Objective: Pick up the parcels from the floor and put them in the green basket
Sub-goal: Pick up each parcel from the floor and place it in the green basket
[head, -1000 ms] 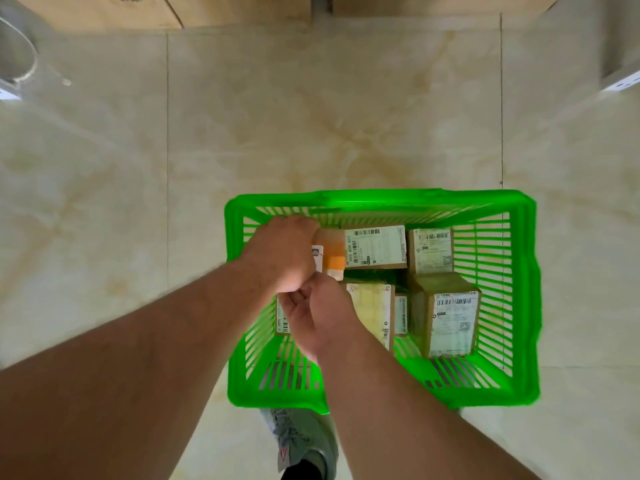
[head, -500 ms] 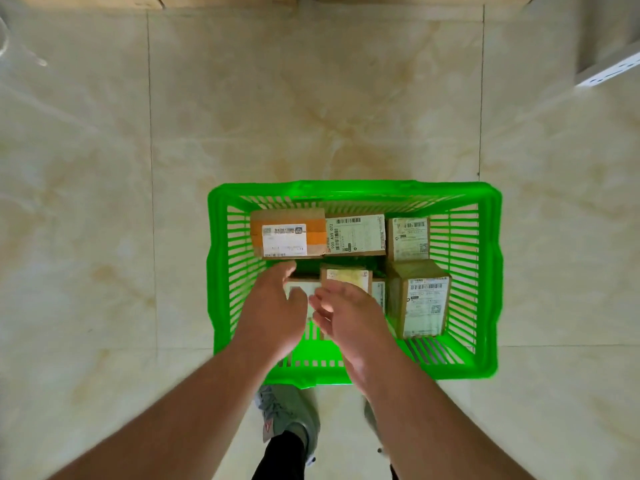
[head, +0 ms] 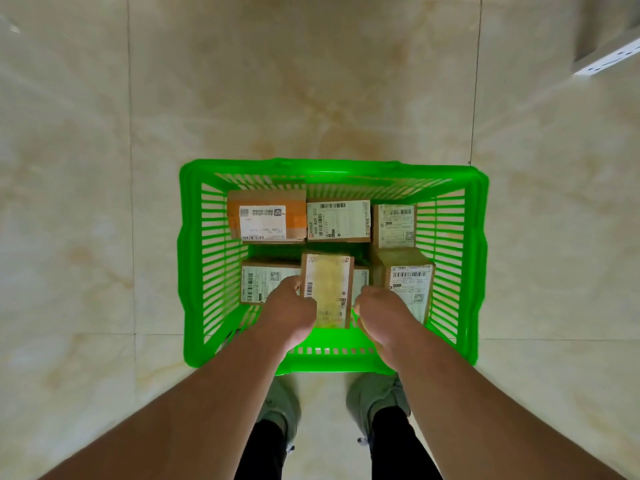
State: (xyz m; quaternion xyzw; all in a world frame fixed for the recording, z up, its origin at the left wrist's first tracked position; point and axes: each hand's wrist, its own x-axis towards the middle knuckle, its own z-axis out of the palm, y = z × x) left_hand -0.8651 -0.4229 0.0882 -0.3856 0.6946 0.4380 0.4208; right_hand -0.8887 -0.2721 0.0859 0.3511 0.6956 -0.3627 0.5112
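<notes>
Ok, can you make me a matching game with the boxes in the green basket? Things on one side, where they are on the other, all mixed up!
Things:
1. parcel with orange tape
2. parcel marked 900 A09 072
3. tall parcel
4. blurry-label parcel

Places:
A. between the left hand and right hand
B. far left corner of the green basket
C. near right side, by the right hand
D. middle of the far row

Pairs: 1-B, 2-D, 3-C, 4-A
</notes>
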